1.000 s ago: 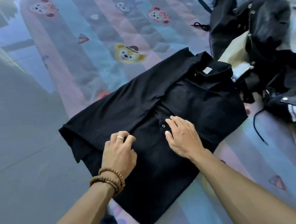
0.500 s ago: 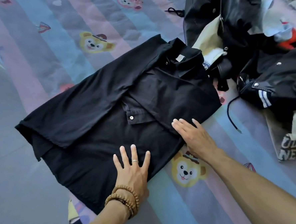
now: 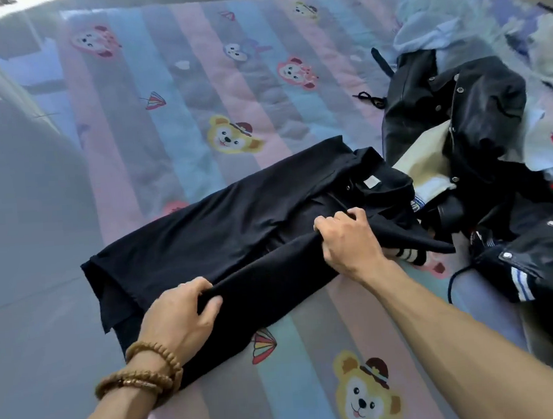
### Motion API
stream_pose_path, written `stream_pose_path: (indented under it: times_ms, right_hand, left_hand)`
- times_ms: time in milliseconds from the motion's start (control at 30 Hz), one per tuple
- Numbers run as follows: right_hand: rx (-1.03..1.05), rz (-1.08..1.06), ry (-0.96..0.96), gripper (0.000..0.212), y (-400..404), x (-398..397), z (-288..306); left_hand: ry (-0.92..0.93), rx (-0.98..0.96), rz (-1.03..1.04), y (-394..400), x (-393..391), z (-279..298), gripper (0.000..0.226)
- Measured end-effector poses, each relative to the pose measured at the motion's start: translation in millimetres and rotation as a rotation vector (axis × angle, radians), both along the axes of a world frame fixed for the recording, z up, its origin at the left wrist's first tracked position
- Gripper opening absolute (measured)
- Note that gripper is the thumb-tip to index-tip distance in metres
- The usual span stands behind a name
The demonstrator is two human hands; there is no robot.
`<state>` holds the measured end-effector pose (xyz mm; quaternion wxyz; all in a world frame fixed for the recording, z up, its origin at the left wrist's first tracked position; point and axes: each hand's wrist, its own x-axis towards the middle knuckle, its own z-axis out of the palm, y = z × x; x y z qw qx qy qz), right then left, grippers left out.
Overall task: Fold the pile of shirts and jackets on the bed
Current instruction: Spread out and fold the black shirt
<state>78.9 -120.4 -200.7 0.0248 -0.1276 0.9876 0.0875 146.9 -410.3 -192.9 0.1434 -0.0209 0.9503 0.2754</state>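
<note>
Here, both hands hold the near long edge of the black shirt [image 3: 237,231]. The left hand [image 3: 178,315] has its grip closed on the fabric low down toward the hem end, thumb on top, fingers tucked beneath a raised fold. The right hand [image 3: 348,237] pinches the same edge higher up, near the chest, knuckles bent, with the cloth gathered between thumb and fingers. Between the two hands the edge is lifted off the bed [image 3: 172,118] and rolls inward over the shirt's middle.

The shirt lies diagonally across the striped, cartoon-printed cover, hem toward the lower left, collar [image 3: 373,177] toward the upper right with a small pale label showing inside it. Its far side is already folded in, lying flat.

Beaded bracelets [image 3: 143,376] wrap the left wrist.

Just beyond the collar, touching it, sits the pile of clothes [image 3: 480,171]: a shiny black jacket [image 3: 476,109] with snap buttons on top, a cream garment [image 3: 427,161] under it, a pale blue piece [image 3: 426,28] behind, and another dark jacket with white stripes [image 3: 524,259] at the right.
</note>
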Motion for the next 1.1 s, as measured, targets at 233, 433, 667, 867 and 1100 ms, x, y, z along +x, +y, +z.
stream_pose_path:
  times_ms: [233, 433, 667, 867, 1100]
  right_hand:
    - [0.259, -0.007, -0.261, 0.023, -46, -69, -29]
    - [0.027, -0.181, -0.202, 0.027, -43, -66, -56]
    - [-0.250, -0.083, -0.113, 0.070, 4, -35, -69]
    - [-0.076, -0.615, -0.239, 0.075, 67, -40, -96]
    - [-0.168, -0.775, -0.212, 0.072, 32, -47, -94]
  left_hand:
    - [-0.096, -0.415, -0.075, -28, -43, -44, 0.020]
    - [0.288, -0.249, -0.256, 9, -55, -66, 0.041]
    - [0.042, -0.227, -0.659, 102, -104, -75, 0.079]
    - [-0.117, -0.252, -0.721, 108, -125, -120, 0.116]
    - [-0.180, -0.253, -0.788, 106, -131, -119, 0.132]
